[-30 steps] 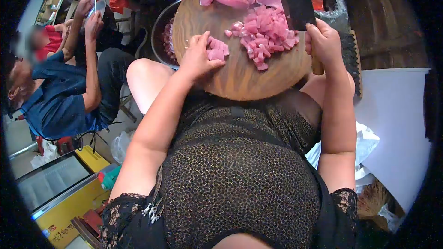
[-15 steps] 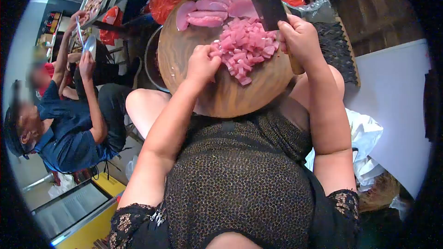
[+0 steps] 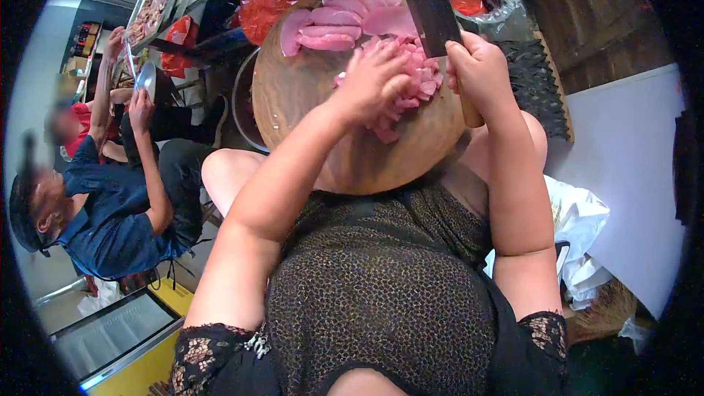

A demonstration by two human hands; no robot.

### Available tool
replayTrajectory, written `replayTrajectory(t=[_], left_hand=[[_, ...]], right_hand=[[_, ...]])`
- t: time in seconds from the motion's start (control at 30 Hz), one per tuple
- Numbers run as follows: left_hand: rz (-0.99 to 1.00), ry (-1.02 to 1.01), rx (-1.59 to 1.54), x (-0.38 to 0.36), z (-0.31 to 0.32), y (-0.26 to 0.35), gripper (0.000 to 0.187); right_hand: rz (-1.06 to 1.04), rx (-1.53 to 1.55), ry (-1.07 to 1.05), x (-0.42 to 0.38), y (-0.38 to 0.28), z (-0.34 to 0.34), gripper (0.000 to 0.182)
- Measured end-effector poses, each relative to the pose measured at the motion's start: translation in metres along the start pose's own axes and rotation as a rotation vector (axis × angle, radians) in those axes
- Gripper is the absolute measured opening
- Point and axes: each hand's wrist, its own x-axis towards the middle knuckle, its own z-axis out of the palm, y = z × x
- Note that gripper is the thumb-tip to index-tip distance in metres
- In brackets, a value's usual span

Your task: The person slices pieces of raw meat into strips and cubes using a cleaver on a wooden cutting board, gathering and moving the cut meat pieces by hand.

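My right hand [image 3: 480, 70] is wrapped round the wooden handle of a cleaver [image 3: 427, 7]. Its wide dark blade points away from me, over the right side of a round wooden chopping board [image 3: 290, 106]. Spread fingers of my left hand [image 3: 372, 81] lie over a heap of diced pink meat [image 3: 424, 82], covering part of it. Whole slices of raw meat [image 3: 328, 31] lie at the far left of the board, beyond my left hand.
Red plastic bags [image 3: 275, 1] sit behind the board. At the back right stands a bin with a clear liner [image 3: 502, 0]. To the left, a person in a dark blue shirt [image 3: 110, 205] holds a metal bowl [image 3: 146, 81]. A white bag [image 3: 576, 209] lies right of my arm.
My left hand has moved from the heap's left edge onto its top, and its fingers have spread. The cleaver remains in my right hand, its blade shifted slightly.
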Motion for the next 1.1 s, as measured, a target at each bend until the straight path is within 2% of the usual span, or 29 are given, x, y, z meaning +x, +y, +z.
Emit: replayTrajectory(t=[0.03,0.07,0.13,0.2,0.23,0.27,0.3,0.33,0.37,0.4,0.43,0.47,0.5,0.53,0.57,0.6,0.67,0.7,0.77,0.93,1.0,1.07,1.1], left_hand=[[-0.006,-0.048,-0.142,0.005,-0.013,-0.008,0.046],[0.058,0.114,-0.150,0.008,-0.026,-0.015,0.035],[-0.044,0.253,-0.136,0.013,-0.045,-0.034,0.031],[-0.199,0.163,0.231,0.008,-0.051,-0.060,0.031],[-0.197,0.167,0.233,0.003,-0.049,-0.069,0.031],[-0.292,0.039,0.310,-0.003,-0.046,-0.075,0.029],[-0.384,-0.090,0.385,-0.005,-0.046,-0.079,0.027],[-0.379,-0.087,0.386,-0.008,-0.046,-0.082,0.027],[-0.420,-0.095,0.262,-0.014,-0.046,-0.085,0.026],[-0.463,-0.104,0.137,-0.018,-0.049,-0.084,0.025],[-0.490,-0.036,-0.129,-0.023,-0.054,-0.086,0.024],[-0.646,-0.041,-0.353,-0.028,-0.061,-0.088,0.023],[-0.664,0.024,-0.478,-0.040,-0.069,-0.094,0.022],[-0.676,0.100,-0.599,-0.044,-0.082,-0.091,0.021],[-0.709,0.137,-0.866,-0.053,-0.094,-0.085,0.021],[-0.767,0.103,-0.971,-0.064,-0.103,-0.089,0.025],[-0.796,0.202,-1.278,-0.085,-0.115,-0.079,0.031],[-0.800,0.221,-1.276,-0.092,-0.121,-0.072,0.031],[-0.693,0.205,-1.607,-0.104,-0.129,-0.058,0.037],[-0.777,0.241,-1.706,-0.124,-0.121,-0.041,0.039],[-0.785,0.214,-1.737,-0.128,-0.116,-0.039,0.040],[-0.691,0.025,-1.666,-0.129,-0.119,-0.034,0.044],[-0.687,0.023,-1.675,-0.129,-0.117,-0.031,0.044]], right_hand=[[-0.049,-0.049,0.000,0.003,0.005,-0.001,0.024],[-0.096,-0.097,0.002,0.005,0.008,-0.002,0.024],[-0.110,-0.093,-0.010,0.007,0.008,-0.001,0.019],[-0.137,-0.091,-0.026,0.009,0.005,0.001,0.014],[-0.095,-0.055,-0.033,0.009,0.004,0.002,0.015],[-0.051,-0.019,-0.042,0.010,0.004,0.003,0.016],[-0.054,-0.017,-0.038,0.012,0.006,0.003,0.016],[-0.135,-0.059,-0.020,0.015,0.010,0.004,0.022],[-0.211,-0.102,-0.004,0.016,0.013,0.004,0.028],[-0.210,-0.103,-0.002,0.016,0.012,0.003,0.028],[-0.184,-0.136,-0.015,0.015,0.010,0.002,0.028],[-0.155,-0.169,-0.034,0.012,0.010,0.003,0.027],[-0.152,-0.172,-0.043,0.008,0.010,0.003,0.027],[-0.139,-0.169,-0.064,0.007,0.010,0.002,0.023],[-0.128,-0.167,-0.088,0.006,0.009,0.002,0.018],[-0.136,-0.170,-0.107,0.001,0.003,0.003,0.018],[0.105,0.066,-0.189,-0.012,-0.012,0.006,0.015],[0.096,0.003,-0.273,-0.015,-0.016,0.005,0.014],[0.118,-0.030,-0.378,-0.032,-0.024,0.008,0.014],[0.207,-0.201,-0.740,-0.061,-0.010,0.026,0.013],[0.223,-0.306,-0.779,-0.073,-0.007,0.033,0.014],[0.282,-0.327,-0.774,-0.080,-0.008,0.034,0.015],[0.288,-0.362,-0.753,-0.079,-0.004,0.034,0.015]])
